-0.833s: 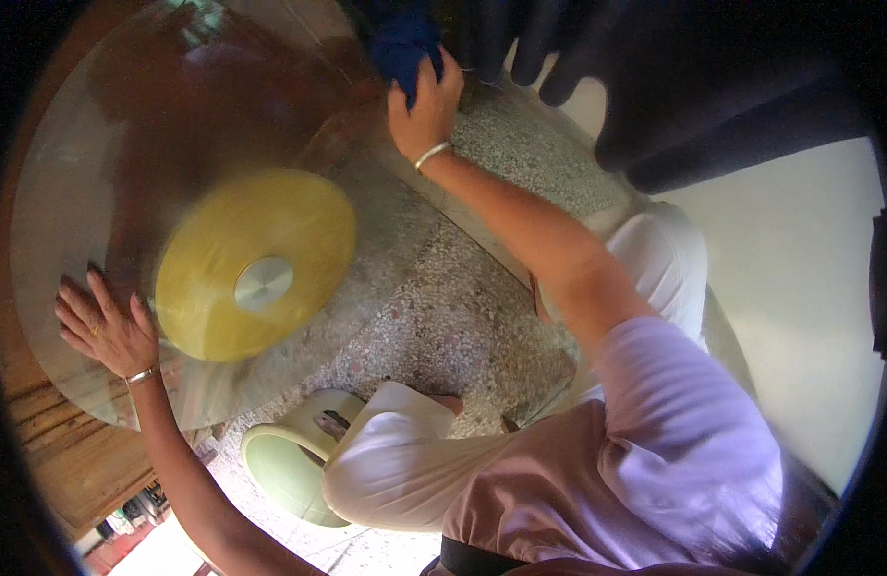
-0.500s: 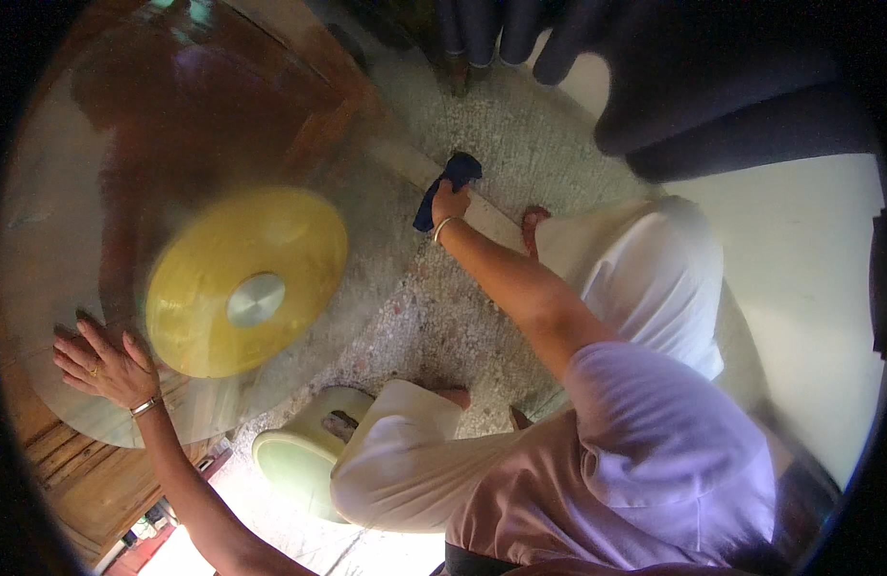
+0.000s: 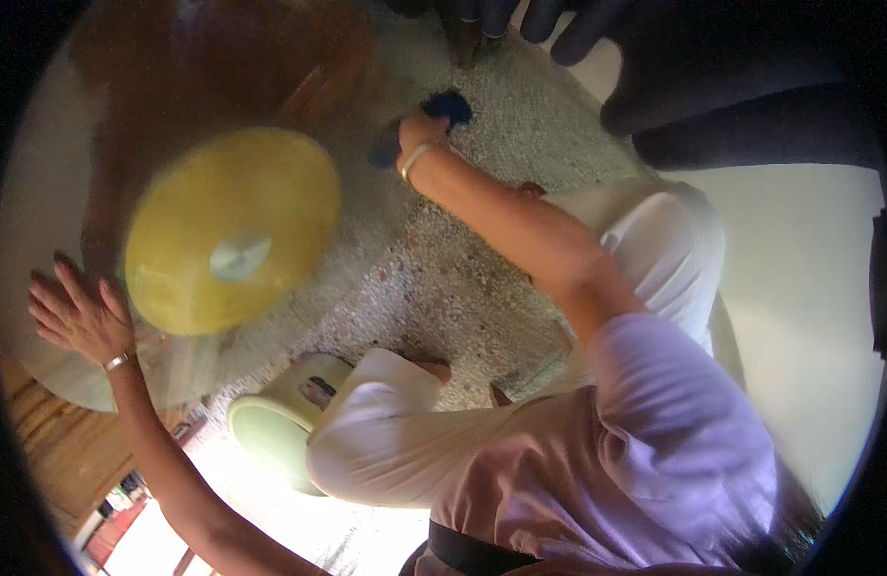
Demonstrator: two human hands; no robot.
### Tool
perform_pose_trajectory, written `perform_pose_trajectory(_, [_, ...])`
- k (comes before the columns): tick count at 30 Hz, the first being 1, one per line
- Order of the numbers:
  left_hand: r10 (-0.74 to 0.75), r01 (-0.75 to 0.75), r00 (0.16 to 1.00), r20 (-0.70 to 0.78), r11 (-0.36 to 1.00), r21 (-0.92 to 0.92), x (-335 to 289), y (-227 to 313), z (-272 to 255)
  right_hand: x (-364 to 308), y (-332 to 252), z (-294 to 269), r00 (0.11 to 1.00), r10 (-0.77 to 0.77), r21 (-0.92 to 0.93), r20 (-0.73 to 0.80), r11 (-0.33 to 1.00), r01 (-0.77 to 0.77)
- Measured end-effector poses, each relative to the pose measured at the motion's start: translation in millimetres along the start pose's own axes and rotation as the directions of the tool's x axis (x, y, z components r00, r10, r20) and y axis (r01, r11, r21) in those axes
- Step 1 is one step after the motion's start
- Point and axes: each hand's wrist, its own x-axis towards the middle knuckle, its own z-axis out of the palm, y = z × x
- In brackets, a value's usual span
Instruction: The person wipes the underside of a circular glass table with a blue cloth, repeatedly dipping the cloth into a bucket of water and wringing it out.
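Your left hand (image 3: 78, 317) lies flat with fingers spread on the round glass surface (image 3: 59, 370), holding nothing, just beside the blurred yellow disc (image 3: 232, 230). Farther out, your right hand (image 3: 422, 134) is closed around a dark blue cloth (image 3: 448, 104), pressed down near the surface's far edge above the speckled carpet (image 3: 443, 278).
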Motion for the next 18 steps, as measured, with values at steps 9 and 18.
perform_pose_trajectory(9, [0.021, -0.082, 0.979, 0.205, 0.952, 0.295, -38, -44, 15, -127, -93, 31, 0.05, -0.998, -0.386, -0.032, 0.058, 0.921])
perform_pose_trajectory(18, [0.051, -0.124, 0.947, 0.316, 0.968, 0.217, -66, -77, 34, -56, 29, -8, 0.013, -0.907, -0.421, 0.421, -0.182, 0.888])
